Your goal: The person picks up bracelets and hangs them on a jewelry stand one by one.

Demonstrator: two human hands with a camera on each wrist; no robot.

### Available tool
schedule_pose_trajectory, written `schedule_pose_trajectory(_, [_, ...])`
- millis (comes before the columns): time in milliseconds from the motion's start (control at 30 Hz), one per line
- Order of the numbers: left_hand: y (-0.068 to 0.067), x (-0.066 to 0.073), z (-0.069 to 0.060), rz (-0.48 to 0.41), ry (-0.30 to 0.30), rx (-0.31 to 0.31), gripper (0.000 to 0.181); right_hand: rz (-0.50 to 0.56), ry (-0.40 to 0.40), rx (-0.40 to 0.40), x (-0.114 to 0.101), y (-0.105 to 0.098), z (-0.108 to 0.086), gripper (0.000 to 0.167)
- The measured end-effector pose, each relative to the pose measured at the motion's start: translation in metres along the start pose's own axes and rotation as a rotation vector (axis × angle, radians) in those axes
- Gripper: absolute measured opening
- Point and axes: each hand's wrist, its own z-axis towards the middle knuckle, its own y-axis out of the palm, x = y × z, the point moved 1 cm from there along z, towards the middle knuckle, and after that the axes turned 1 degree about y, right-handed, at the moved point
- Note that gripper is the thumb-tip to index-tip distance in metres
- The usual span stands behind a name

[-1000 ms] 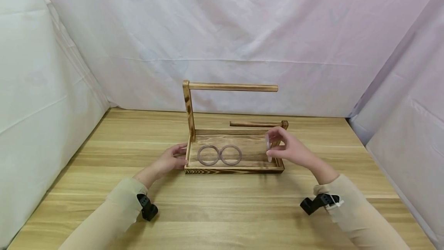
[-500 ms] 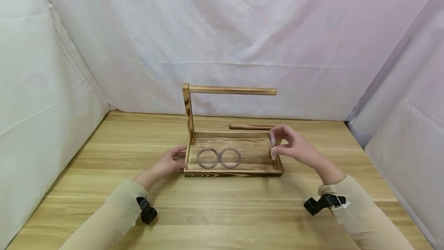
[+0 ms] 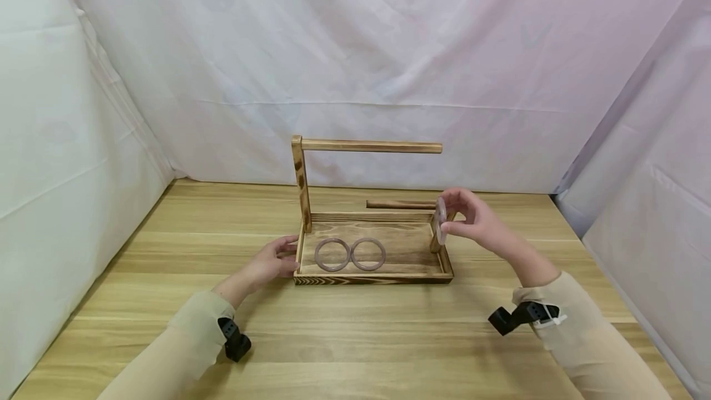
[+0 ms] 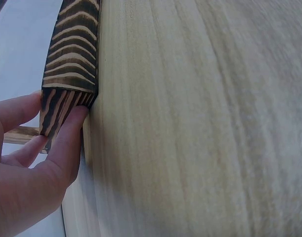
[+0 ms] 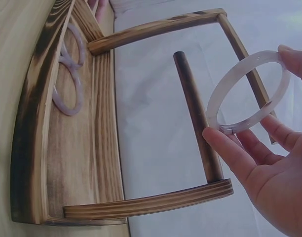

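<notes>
A wooden bangle stand [image 3: 372, 278] with a shallow tray sits on the table. My left hand [image 3: 269, 261] grips the tray's left end; in the left wrist view, thumb and fingers clasp its dark-grained corner [image 4: 72, 54]. My right hand [image 3: 480, 224] pinches a pale lavender bangle [image 5: 225, 91] between thumb and fingertips. It is held up near the short right post, close to the post end of the lower bar [image 5: 193, 106], and the bar does not appear to pass through it. Inside the tray lie two similar bangles, a left one [image 3: 317, 255] and a right one [image 3: 384, 255], side by side and touching.
Above the tray, a higher bar [image 3: 372, 145] runs rightward from the tall left post [image 3: 302, 187], its right end free. The lower bar points left from the right post. White cloth [image 3: 355, 48] hangs behind and at both sides of the wood-grain table [image 3: 355, 338].
My right hand has lifted the bangle from the tray's right end, moving up and slightly right to the short post. The left hand stays at the tray's end.
</notes>
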Motion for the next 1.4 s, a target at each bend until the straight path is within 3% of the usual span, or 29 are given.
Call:
schedule_pose_trajectory(333, [0.000, 0.001, 0.000, 0.006, -0.005, 0.007, 0.066, 0.012, -0.018, 0.053, -0.006, -0.009, 0.005, 0.036])
schedule_pose_trajectory(633, [0.000, 0.001, 0.000, 0.009, -0.007, 0.007, 0.067, -0.021, 0.022, 0.109, -0.010, -0.017, 0.010, 0.040])
schedule_pose_trajectory(900, [0.000, 0.000, 0.000, 0.014, -0.013, 0.010, 0.066, -0.024, 0.066, 0.118, -0.012, -0.023, 0.016, 0.044])
schedule_pose_trajectory(1133, [0.002, 0.000, -0.001, 0.009, -0.016, 0.012, 0.066, -0.005, 0.065, 0.134, -0.009, -0.028, 0.021, 0.032])
schedule_pose_trajectory(1400, [0.004, 0.002, -0.001, -0.001, -0.009, 0.000, 0.067, 0.003, 0.082, 0.156, -0.008, -0.032, 0.024, 0.032])
